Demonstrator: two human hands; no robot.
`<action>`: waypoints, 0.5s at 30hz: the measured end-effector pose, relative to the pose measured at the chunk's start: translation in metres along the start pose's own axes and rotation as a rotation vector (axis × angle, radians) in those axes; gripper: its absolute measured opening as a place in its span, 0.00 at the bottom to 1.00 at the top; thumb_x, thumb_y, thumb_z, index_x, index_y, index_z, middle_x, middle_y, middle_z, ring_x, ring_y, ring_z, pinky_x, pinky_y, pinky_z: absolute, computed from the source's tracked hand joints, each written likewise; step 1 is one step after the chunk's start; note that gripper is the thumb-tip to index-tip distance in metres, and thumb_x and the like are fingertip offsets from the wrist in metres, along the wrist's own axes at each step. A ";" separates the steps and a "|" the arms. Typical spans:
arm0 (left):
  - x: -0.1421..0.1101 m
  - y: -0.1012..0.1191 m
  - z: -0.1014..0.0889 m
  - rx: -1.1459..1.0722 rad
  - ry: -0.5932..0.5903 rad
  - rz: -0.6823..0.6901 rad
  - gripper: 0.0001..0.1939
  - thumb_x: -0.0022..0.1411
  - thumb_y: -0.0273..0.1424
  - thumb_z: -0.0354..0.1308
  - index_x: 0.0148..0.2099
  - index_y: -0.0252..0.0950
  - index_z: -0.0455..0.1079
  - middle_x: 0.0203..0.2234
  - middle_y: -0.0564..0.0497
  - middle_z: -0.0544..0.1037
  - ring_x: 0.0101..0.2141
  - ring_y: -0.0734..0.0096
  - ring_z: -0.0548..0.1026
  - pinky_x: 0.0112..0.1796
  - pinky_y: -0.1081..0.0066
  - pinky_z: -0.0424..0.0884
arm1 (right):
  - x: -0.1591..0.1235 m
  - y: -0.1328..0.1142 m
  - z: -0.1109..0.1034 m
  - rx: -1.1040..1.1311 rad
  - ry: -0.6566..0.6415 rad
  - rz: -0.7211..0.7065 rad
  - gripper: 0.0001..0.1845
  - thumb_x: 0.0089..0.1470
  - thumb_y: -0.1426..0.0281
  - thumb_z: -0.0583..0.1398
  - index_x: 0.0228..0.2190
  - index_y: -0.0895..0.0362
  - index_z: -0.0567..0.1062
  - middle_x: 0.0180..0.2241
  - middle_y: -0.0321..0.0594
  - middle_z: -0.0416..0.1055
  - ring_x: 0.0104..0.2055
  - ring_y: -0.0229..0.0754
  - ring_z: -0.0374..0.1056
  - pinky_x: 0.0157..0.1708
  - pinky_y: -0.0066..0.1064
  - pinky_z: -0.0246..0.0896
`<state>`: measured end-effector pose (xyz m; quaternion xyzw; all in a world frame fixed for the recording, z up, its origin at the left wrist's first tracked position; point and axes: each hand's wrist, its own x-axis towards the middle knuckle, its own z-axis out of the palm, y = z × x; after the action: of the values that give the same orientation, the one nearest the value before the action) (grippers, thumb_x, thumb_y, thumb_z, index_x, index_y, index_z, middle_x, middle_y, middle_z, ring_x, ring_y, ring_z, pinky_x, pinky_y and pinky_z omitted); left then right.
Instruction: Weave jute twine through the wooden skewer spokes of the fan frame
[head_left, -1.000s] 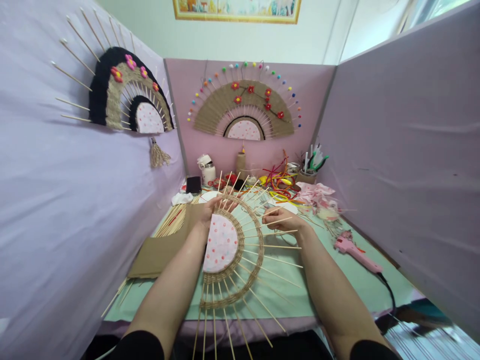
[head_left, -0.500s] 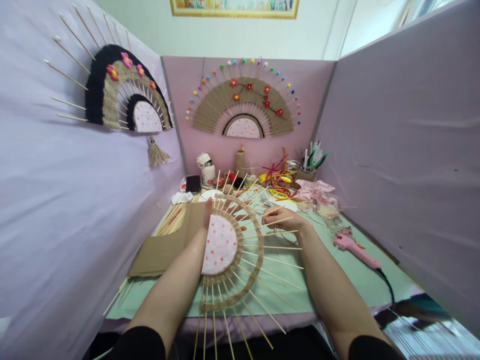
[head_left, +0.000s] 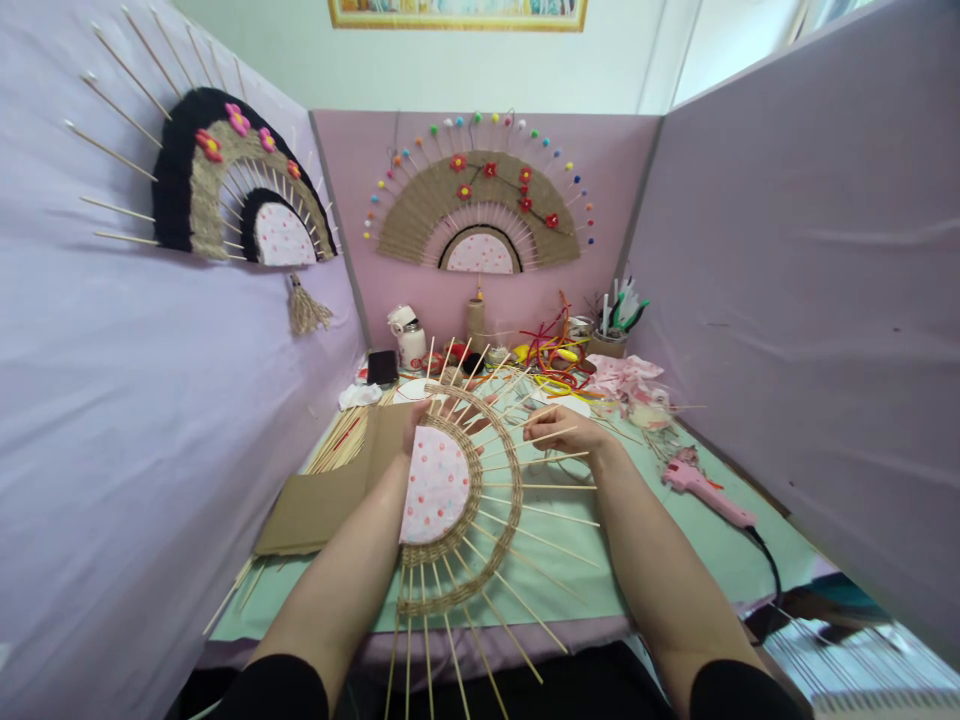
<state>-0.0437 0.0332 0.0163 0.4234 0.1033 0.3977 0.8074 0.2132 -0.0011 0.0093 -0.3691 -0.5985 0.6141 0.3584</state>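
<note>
A half-round woven fan (head_left: 436, 483) stands tilted before me, with a dotted pink-white centre, two bands of twine weave and thin wooden sticks radiating outward. My left hand (head_left: 414, 424) grips its upper part, the thumb at the straight edge and the fingers spread behind the sticks. At the fan's outer right side, my right hand (head_left: 561, 430) is closed in a pinch close to the stick ends. A thin strand of jute twine (head_left: 571, 462) loops below that hand and seems to run into its fingers; the fingertips are partly hidden.
Brown cardboard (head_left: 311, 515) and loose sticks (head_left: 337, 440) lie left. A pink glue gun (head_left: 705, 492) rests right, its cord trailing off the edge. Coloured pipe cleaners (head_left: 559, 350), a white bottle (head_left: 410, 338) and a tool pot (head_left: 609, 343) stand at the back. Finished fans (head_left: 480, 185) hang on the partitions.
The whole view has shifted slightly, so the surroundings sit a little farther left. Both hands keep their hold, and the fan has barely moved.
</note>
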 end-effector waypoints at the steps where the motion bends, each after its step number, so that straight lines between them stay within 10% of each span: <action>1: 0.000 0.001 0.000 -0.005 0.008 -0.005 0.25 0.51 0.43 0.50 0.47 0.32 0.66 0.38 0.41 0.76 0.45 0.45 0.71 0.46 0.52 0.64 | -0.001 -0.001 0.000 0.006 0.011 0.005 0.15 0.39 0.62 0.66 0.24 0.62 0.74 0.14 0.30 0.56 0.17 0.28 0.45 0.18 0.26 0.35; 15: -0.005 0.015 0.015 -0.207 0.067 -0.111 0.31 0.54 0.42 0.46 0.56 0.31 0.60 0.37 0.40 0.75 0.42 0.51 0.73 0.42 0.52 0.66 | -0.004 -0.007 -0.008 0.308 0.215 -0.209 0.13 0.42 0.63 0.65 0.25 0.59 0.70 0.17 0.29 0.52 0.18 0.29 0.44 0.18 0.23 0.39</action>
<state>-0.0476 0.0258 0.0365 0.3178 0.1120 0.3748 0.8637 0.2223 -0.0003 0.0162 -0.3091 -0.4909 0.6149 0.5342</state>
